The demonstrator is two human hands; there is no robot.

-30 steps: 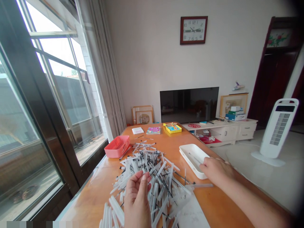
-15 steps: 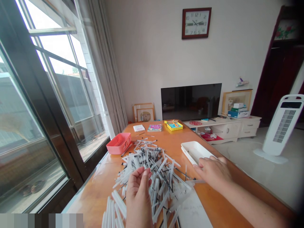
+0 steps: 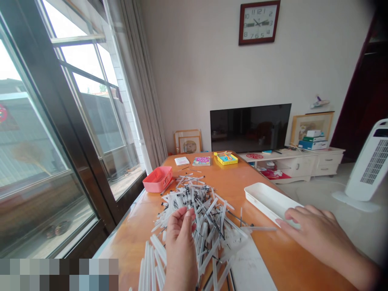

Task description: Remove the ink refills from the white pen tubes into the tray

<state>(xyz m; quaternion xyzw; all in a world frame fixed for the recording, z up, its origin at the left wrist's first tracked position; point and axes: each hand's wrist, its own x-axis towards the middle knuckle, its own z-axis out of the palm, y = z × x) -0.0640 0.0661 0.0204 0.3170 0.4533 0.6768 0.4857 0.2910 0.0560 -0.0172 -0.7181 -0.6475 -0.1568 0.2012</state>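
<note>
One view serves, from the person's head: it looks forward and tilts slightly down from above the near end of the wooden counter, facing along its length to the far wall. On a dial laid over the frame, the wall clock sits at one o'clock by the top edge, the glazed door at nine and the tower fan at three, cut by the edge. Nearest the lens come the left grip at six and the right grip at four. The upper-right corner is dark.
</note>
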